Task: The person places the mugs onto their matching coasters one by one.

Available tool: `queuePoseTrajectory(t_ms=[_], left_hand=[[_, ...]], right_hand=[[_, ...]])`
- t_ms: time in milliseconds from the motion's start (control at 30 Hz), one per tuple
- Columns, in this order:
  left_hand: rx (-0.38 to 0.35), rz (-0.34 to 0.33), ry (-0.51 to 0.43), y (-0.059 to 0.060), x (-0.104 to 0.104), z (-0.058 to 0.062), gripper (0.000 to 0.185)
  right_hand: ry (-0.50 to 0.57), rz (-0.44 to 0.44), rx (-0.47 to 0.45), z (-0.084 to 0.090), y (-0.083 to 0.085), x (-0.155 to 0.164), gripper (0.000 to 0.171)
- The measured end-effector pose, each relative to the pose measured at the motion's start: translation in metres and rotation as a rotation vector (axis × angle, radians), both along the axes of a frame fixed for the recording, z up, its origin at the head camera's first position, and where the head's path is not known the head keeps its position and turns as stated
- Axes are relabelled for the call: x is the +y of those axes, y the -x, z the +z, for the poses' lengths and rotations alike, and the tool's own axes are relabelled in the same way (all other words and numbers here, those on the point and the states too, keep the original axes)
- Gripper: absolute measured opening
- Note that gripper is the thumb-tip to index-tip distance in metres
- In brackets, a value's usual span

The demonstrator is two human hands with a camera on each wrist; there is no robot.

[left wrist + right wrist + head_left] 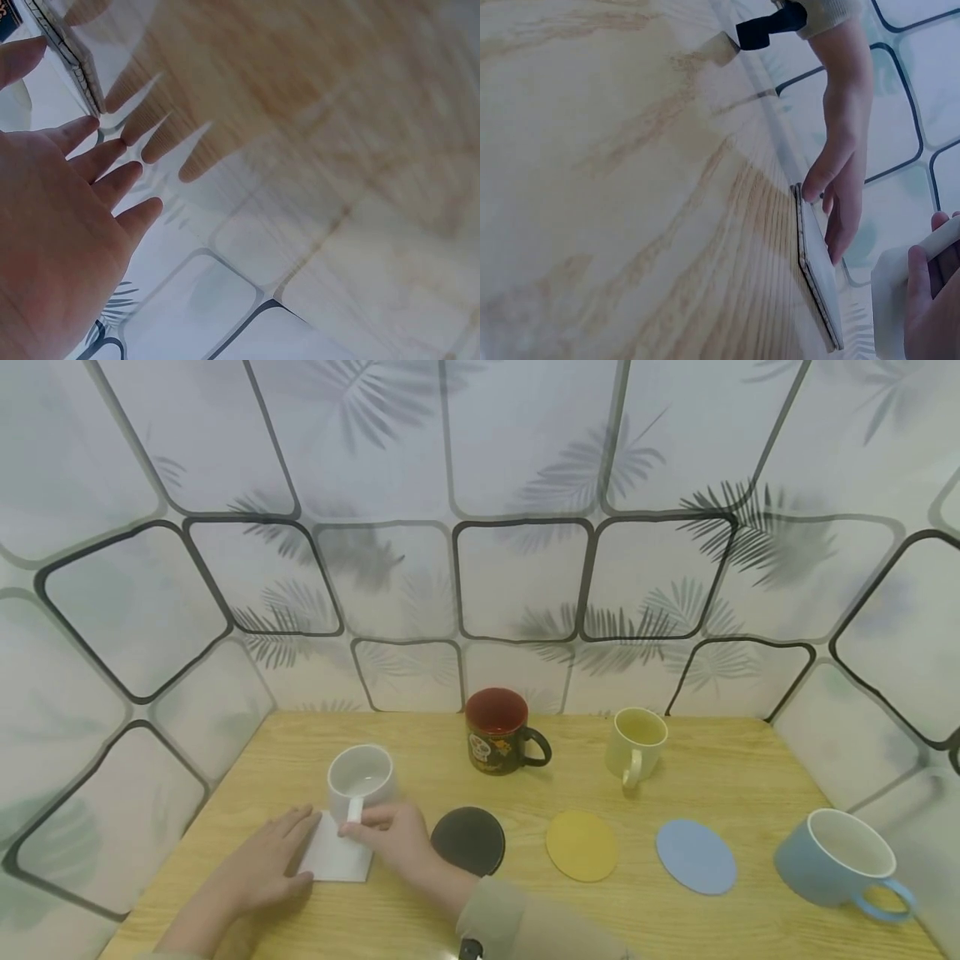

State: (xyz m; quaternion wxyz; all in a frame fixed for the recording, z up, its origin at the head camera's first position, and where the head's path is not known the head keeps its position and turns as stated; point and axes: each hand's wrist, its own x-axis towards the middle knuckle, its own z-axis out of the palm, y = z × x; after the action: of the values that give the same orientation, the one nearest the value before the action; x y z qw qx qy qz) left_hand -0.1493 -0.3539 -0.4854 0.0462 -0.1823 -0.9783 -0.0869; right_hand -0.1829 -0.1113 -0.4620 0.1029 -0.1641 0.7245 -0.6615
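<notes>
We spread our left hand (264, 862) at the edge of the white square coaster (339, 857). Our right hand (401, 841) pinches the handle (356, 810) of the white cup (367, 781), at the coaster's far end; we can't tell if they touch. Farther back on the table (431, 752) stands a dark mug (491, 745).

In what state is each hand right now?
Left hand: open, touching the white coaster.
Right hand: closed, holding the white mug by its handle.

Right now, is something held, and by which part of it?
The right hand holds the white mug by its handle. The left hand touches the white coaster.
</notes>
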Motion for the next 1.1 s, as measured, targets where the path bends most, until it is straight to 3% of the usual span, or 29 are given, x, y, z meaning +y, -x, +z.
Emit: queuePoseTrajectory(t_ms=[500, 1100], left_hand=[[0.005, 0.000, 0.015, -0.001, 0.001, 0.002, 0.079], [-0.002, 0.013, 0.009, -0.001, 0.001, 0.002, 0.081]], right_hand=[[0.042, 0.036, -0.021, -0.002, -0.017, -0.003, 0.017], [0.005, -0.020, -0.045, -0.011, -0.032, -0.010, 0.014]])
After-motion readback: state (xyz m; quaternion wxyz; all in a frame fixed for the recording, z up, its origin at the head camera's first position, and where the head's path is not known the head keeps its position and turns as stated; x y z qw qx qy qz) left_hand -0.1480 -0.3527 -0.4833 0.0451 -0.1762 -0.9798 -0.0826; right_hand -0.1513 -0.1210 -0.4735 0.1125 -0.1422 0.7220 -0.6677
